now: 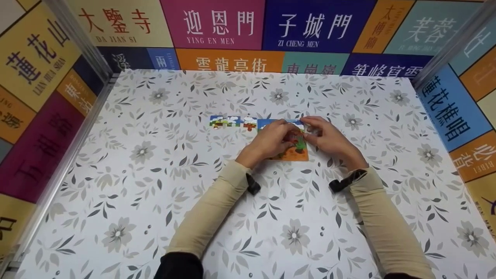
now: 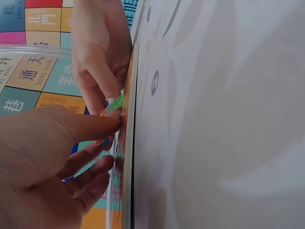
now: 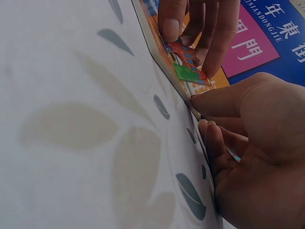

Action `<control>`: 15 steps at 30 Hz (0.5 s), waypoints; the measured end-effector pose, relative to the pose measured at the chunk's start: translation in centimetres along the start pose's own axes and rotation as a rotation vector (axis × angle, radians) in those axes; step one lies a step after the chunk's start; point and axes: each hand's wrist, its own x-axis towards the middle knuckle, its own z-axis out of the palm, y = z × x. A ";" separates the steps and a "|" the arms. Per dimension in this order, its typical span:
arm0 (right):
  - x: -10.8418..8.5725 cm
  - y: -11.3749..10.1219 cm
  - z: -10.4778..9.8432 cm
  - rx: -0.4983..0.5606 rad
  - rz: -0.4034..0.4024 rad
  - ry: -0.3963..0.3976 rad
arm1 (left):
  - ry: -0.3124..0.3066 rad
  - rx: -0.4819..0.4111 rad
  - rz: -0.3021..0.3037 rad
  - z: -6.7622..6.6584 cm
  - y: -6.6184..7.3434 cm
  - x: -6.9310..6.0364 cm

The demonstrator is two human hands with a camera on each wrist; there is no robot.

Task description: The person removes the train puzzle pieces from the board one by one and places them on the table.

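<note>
A colourful puzzle board lies flat on the patterned table. Above its surface the left hand pinches a small red and green puzzle piece, which is tilted up from the board in the right wrist view. At the board's right edge rests the right hand, its thumb and fingertips touching the edge. In the left wrist view the left hand partly hides the piece. Part of the board is hidden under the left hand.
Left of the board lie joined puzzle pieces and a smaller group of pieces beside its upper left corner. Panels with large printed characters stand along the back and sides of the table.
</note>
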 end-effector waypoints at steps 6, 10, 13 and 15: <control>0.6 1.7 -0.1 -0.015 -0.004 -0.001 | -0.025 0.030 0.005 -0.1 0.0 -0.1; 0.5 1.7 -0.2 -0.018 -0.004 -0.010 | -0.027 0.046 0.023 -0.2 -0.1 -0.2; 0.4 1.5 -0.2 -0.034 -0.003 -0.020 | -0.028 0.061 0.041 -0.1 -0.2 -0.2; 0.4 1.4 -0.2 -0.039 -0.008 -0.028 | -0.031 0.073 0.050 -0.1 -0.3 -0.2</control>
